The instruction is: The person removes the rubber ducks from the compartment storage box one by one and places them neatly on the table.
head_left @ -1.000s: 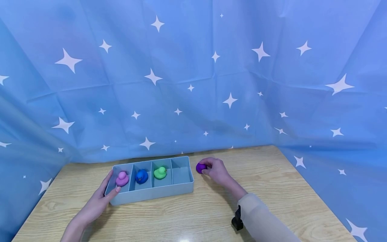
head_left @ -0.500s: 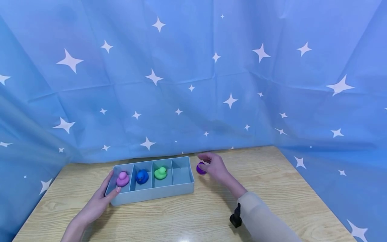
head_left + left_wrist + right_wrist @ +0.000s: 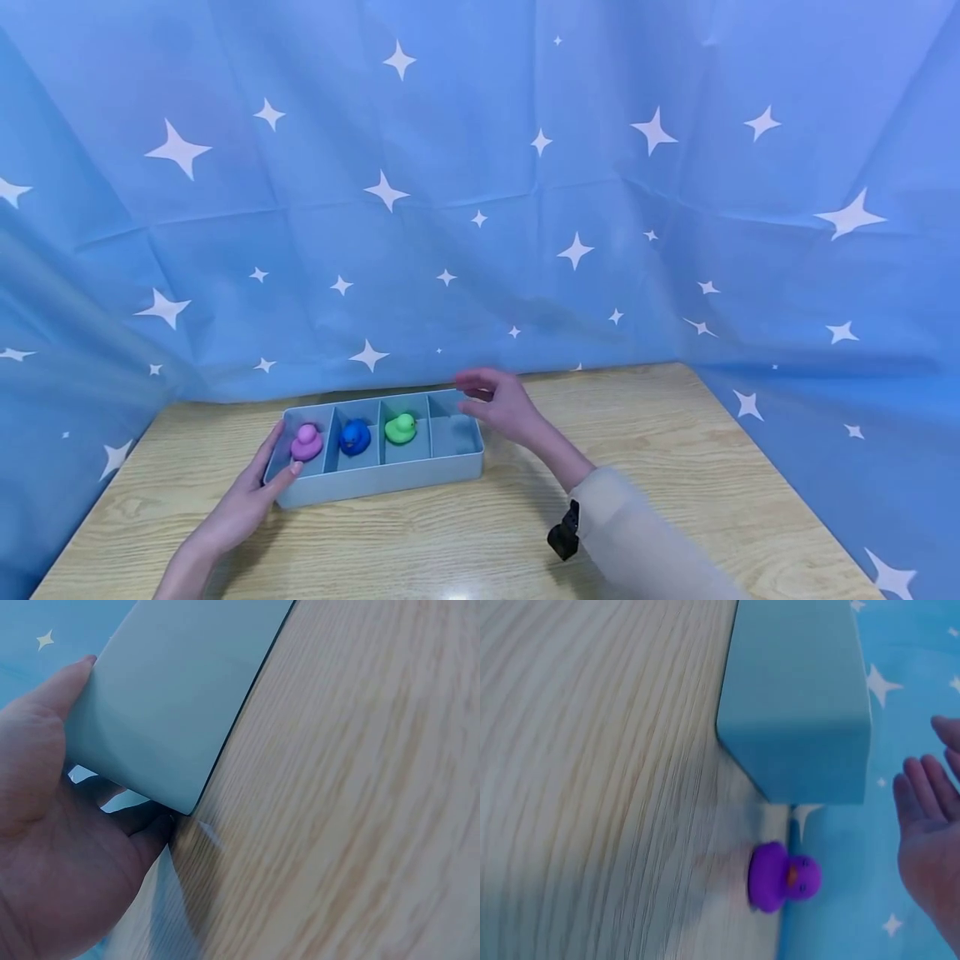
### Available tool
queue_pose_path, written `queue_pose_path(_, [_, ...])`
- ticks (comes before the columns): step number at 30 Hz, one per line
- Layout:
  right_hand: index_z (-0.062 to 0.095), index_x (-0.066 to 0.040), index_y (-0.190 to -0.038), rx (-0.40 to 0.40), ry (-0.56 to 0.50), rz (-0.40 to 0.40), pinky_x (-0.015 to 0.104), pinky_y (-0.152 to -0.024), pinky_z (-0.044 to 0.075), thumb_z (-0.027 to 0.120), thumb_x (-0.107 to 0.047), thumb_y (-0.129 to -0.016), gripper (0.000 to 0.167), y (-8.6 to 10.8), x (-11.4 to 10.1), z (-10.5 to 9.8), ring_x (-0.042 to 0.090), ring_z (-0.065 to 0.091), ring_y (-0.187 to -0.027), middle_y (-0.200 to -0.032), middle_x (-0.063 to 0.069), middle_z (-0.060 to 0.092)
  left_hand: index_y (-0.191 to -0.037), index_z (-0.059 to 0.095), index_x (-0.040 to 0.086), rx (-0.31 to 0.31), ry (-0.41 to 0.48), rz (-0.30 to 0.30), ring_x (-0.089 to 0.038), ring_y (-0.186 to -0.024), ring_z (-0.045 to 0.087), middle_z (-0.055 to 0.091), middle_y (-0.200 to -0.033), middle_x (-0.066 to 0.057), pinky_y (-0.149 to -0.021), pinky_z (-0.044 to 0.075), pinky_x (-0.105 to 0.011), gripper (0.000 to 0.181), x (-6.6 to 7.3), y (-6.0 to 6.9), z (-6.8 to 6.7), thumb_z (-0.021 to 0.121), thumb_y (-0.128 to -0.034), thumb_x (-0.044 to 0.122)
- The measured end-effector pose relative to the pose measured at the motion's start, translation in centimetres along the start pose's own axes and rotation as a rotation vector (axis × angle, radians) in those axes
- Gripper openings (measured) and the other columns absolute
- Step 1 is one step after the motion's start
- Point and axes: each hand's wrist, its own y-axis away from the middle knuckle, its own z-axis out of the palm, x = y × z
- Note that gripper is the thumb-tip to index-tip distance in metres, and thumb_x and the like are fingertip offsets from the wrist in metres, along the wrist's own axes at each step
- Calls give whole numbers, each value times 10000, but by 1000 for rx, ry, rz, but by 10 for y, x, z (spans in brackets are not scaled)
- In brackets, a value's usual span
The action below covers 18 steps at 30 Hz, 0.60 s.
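Two hands at work on the desk (image 3: 420, 542), well apart from each other. Left hand (image 3: 243, 504): clamped on the left end of the blue-grey divided box (image 3: 382, 479), thumb at the near rim, fingers along the end wall. Right hand (image 3: 504, 408): holding nothing, thumb and fingers apart, raised by the box's right end; contact with the rim cannot be confirmed.

Purple rubber duck (image 3: 769, 877): upright on the desk, just beside the box's right end wall and apart from it; in the head view the right hand hides it.

Contents, left to right: pink duck (image 3: 306, 443), blue duck (image 3: 355, 437), green duck (image 3: 401, 429), one per compartment. No duck shows in the visible part of the right-hand compartment (image 3: 454, 435).

Assessment: the step appears to be steadying the box while the right hand works about its free end. The left hold should be firm without shoving rightward, since the purple duck stands in line. The right fingers should clear the rim; any pinch on that duck needs room for a fingertip beside the wall.
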Motion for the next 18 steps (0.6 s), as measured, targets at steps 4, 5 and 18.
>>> queue_pose_path(4, [623,81,-1313,-48,-21,-21,343,-985,547,743,0,-921,417,-4,-3,9,446,598,-1238,-1292,256,647,-1647,-119,229,-1,-5,-7,-572,-1485,-75,-93,-1668,-291,-1113,42,-789,879,0,-1,0,520,-1075,424])
queue_pose_path(5, [618,86,-1315,-58,-21,-28,343,-985,548,742,-3,-924,420,-6,-4,12,439,601,-1235,-1292,265,644,-1646,-120,233,-1,-5,-7,-573,-1485,-75,-93,-1668,-291,-1112,42,-790,878,0,-1,0,519,-1075,424])
queue_pose_path(18, [617,-43,-1389,-187,101,-16,503,-1089,458,750,-57,-939,469,-22,-9,47,267,601,-1277,-1347,169,651,-1653,-95,221,11,-3,39,-577,-1484,-60,-77,-1670,-290,-1117,49,-784,870,-4,-3,-1,531,-1075,393])
